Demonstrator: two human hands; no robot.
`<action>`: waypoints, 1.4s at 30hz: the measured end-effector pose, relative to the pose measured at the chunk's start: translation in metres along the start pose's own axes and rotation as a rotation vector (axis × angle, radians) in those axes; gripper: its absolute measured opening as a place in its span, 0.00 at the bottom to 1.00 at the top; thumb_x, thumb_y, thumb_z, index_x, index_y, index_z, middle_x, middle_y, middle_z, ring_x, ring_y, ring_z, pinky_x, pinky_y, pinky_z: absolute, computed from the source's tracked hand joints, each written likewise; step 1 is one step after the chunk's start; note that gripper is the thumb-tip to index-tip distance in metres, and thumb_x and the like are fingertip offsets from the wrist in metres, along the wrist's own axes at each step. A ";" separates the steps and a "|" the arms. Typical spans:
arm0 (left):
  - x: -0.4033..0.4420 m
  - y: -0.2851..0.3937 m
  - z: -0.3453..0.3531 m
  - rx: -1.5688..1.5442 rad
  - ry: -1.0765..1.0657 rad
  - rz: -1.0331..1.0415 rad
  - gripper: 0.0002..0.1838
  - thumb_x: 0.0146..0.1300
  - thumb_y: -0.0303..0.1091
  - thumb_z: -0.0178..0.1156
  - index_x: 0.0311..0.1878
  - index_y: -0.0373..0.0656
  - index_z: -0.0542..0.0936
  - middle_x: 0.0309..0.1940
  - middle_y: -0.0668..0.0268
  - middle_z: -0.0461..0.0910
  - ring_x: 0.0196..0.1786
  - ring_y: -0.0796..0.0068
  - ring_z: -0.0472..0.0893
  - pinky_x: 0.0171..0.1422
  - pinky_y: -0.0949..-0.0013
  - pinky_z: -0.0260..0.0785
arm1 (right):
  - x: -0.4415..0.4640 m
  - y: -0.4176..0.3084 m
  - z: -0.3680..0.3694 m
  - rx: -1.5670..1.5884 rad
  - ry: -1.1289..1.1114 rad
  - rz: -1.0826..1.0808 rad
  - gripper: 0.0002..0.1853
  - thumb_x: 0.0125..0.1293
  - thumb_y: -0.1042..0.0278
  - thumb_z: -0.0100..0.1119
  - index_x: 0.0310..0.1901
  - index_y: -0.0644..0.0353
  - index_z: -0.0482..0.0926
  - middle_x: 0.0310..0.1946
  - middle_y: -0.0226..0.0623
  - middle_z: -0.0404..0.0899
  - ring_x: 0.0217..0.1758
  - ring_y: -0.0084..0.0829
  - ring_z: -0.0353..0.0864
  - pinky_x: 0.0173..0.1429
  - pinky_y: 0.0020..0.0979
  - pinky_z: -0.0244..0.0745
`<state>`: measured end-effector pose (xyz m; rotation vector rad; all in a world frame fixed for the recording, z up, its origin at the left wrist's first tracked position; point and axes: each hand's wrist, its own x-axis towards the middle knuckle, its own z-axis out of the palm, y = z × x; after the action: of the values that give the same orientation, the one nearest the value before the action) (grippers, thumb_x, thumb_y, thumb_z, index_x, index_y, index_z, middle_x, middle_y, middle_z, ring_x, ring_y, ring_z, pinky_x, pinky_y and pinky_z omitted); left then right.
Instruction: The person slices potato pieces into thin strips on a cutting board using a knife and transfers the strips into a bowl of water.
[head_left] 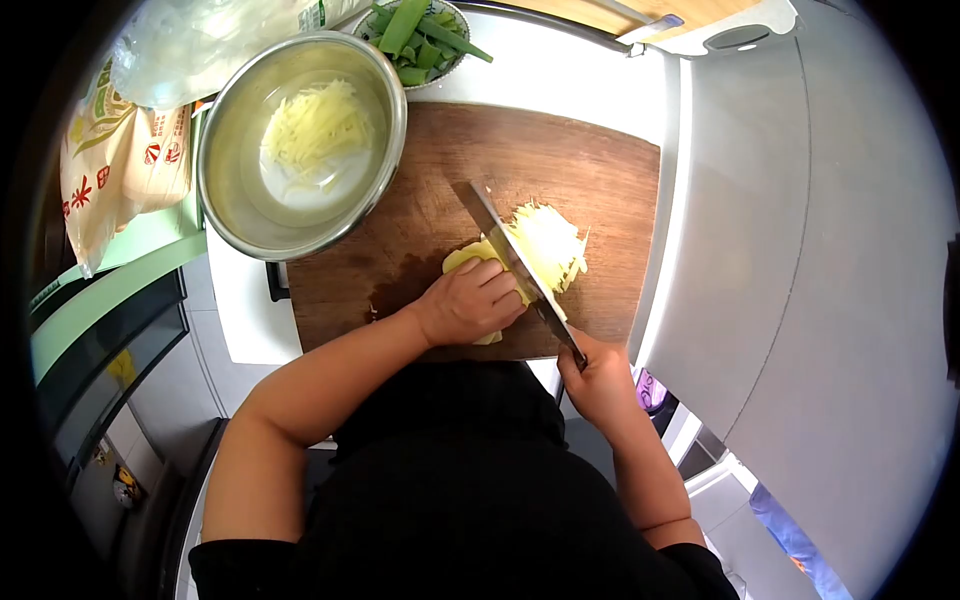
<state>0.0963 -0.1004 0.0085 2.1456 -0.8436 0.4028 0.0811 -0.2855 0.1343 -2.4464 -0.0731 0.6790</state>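
The left grip (470,303) is curled over flat, pale yellow vegetable slices (460,258), holding them against the brown wooden cutting board (430,150), probably so they cannot slide under the blade. Its bent knuckles sit beside the wide metal knife (515,258), likely to guide it and keep the fingertips back. The right grip (598,378) is closed around the knife's handle end, with the blade slanting away between the slices and a loose heap of pale yellow shreds (547,245). That puts uncut and cut pieces on 2 sides of the edge. More yellow shreds (318,125) lie in the round, silver metal bowl (222,140) at the board's far left corner, seemingly within easy reach.
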 end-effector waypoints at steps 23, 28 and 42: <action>0.001 0.000 -0.001 -0.006 -0.002 0.003 0.10 0.47 0.34 0.67 0.30 0.44 0.78 0.28 0.69 0.70 0.33 0.70 0.71 0.36 0.70 0.67 | 0.002 0.000 -0.004 0.016 -0.015 -0.015 0.17 0.55 0.78 0.57 0.48 0.62 0.80 0.22 0.55 0.76 0.26 0.52 0.79 0.31 0.40 0.73; -0.001 0.000 -0.001 -0.023 -0.021 -0.007 0.10 0.47 0.34 0.67 0.33 0.45 0.79 0.33 0.69 0.74 0.35 0.70 0.73 0.37 0.70 0.67 | 0.007 0.006 0.011 -0.104 0.003 -0.016 0.17 0.53 0.76 0.58 0.47 0.62 0.80 0.22 0.54 0.77 0.27 0.52 0.79 0.33 0.45 0.74; 0.003 0.002 -0.004 0.011 0.016 -0.001 0.08 0.48 0.34 0.66 0.28 0.46 0.76 0.27 0.70 0.69 0.33 0.71 0.71 0.36 0.70 0.66 | 0.016 0.000 0.012 -0.019 0.035 -0.041 0.16 0.54 0.76 0.57 0.47 0.61 0.79 0.22 0.55 0.76 0.28 0.54 0.78 0.34 0.45 0.74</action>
<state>0.0973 -0.0997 0.0137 2.1497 -0.8332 0.4246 0.0895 -0.2759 0.1184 -2.4673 -0.1166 0.6204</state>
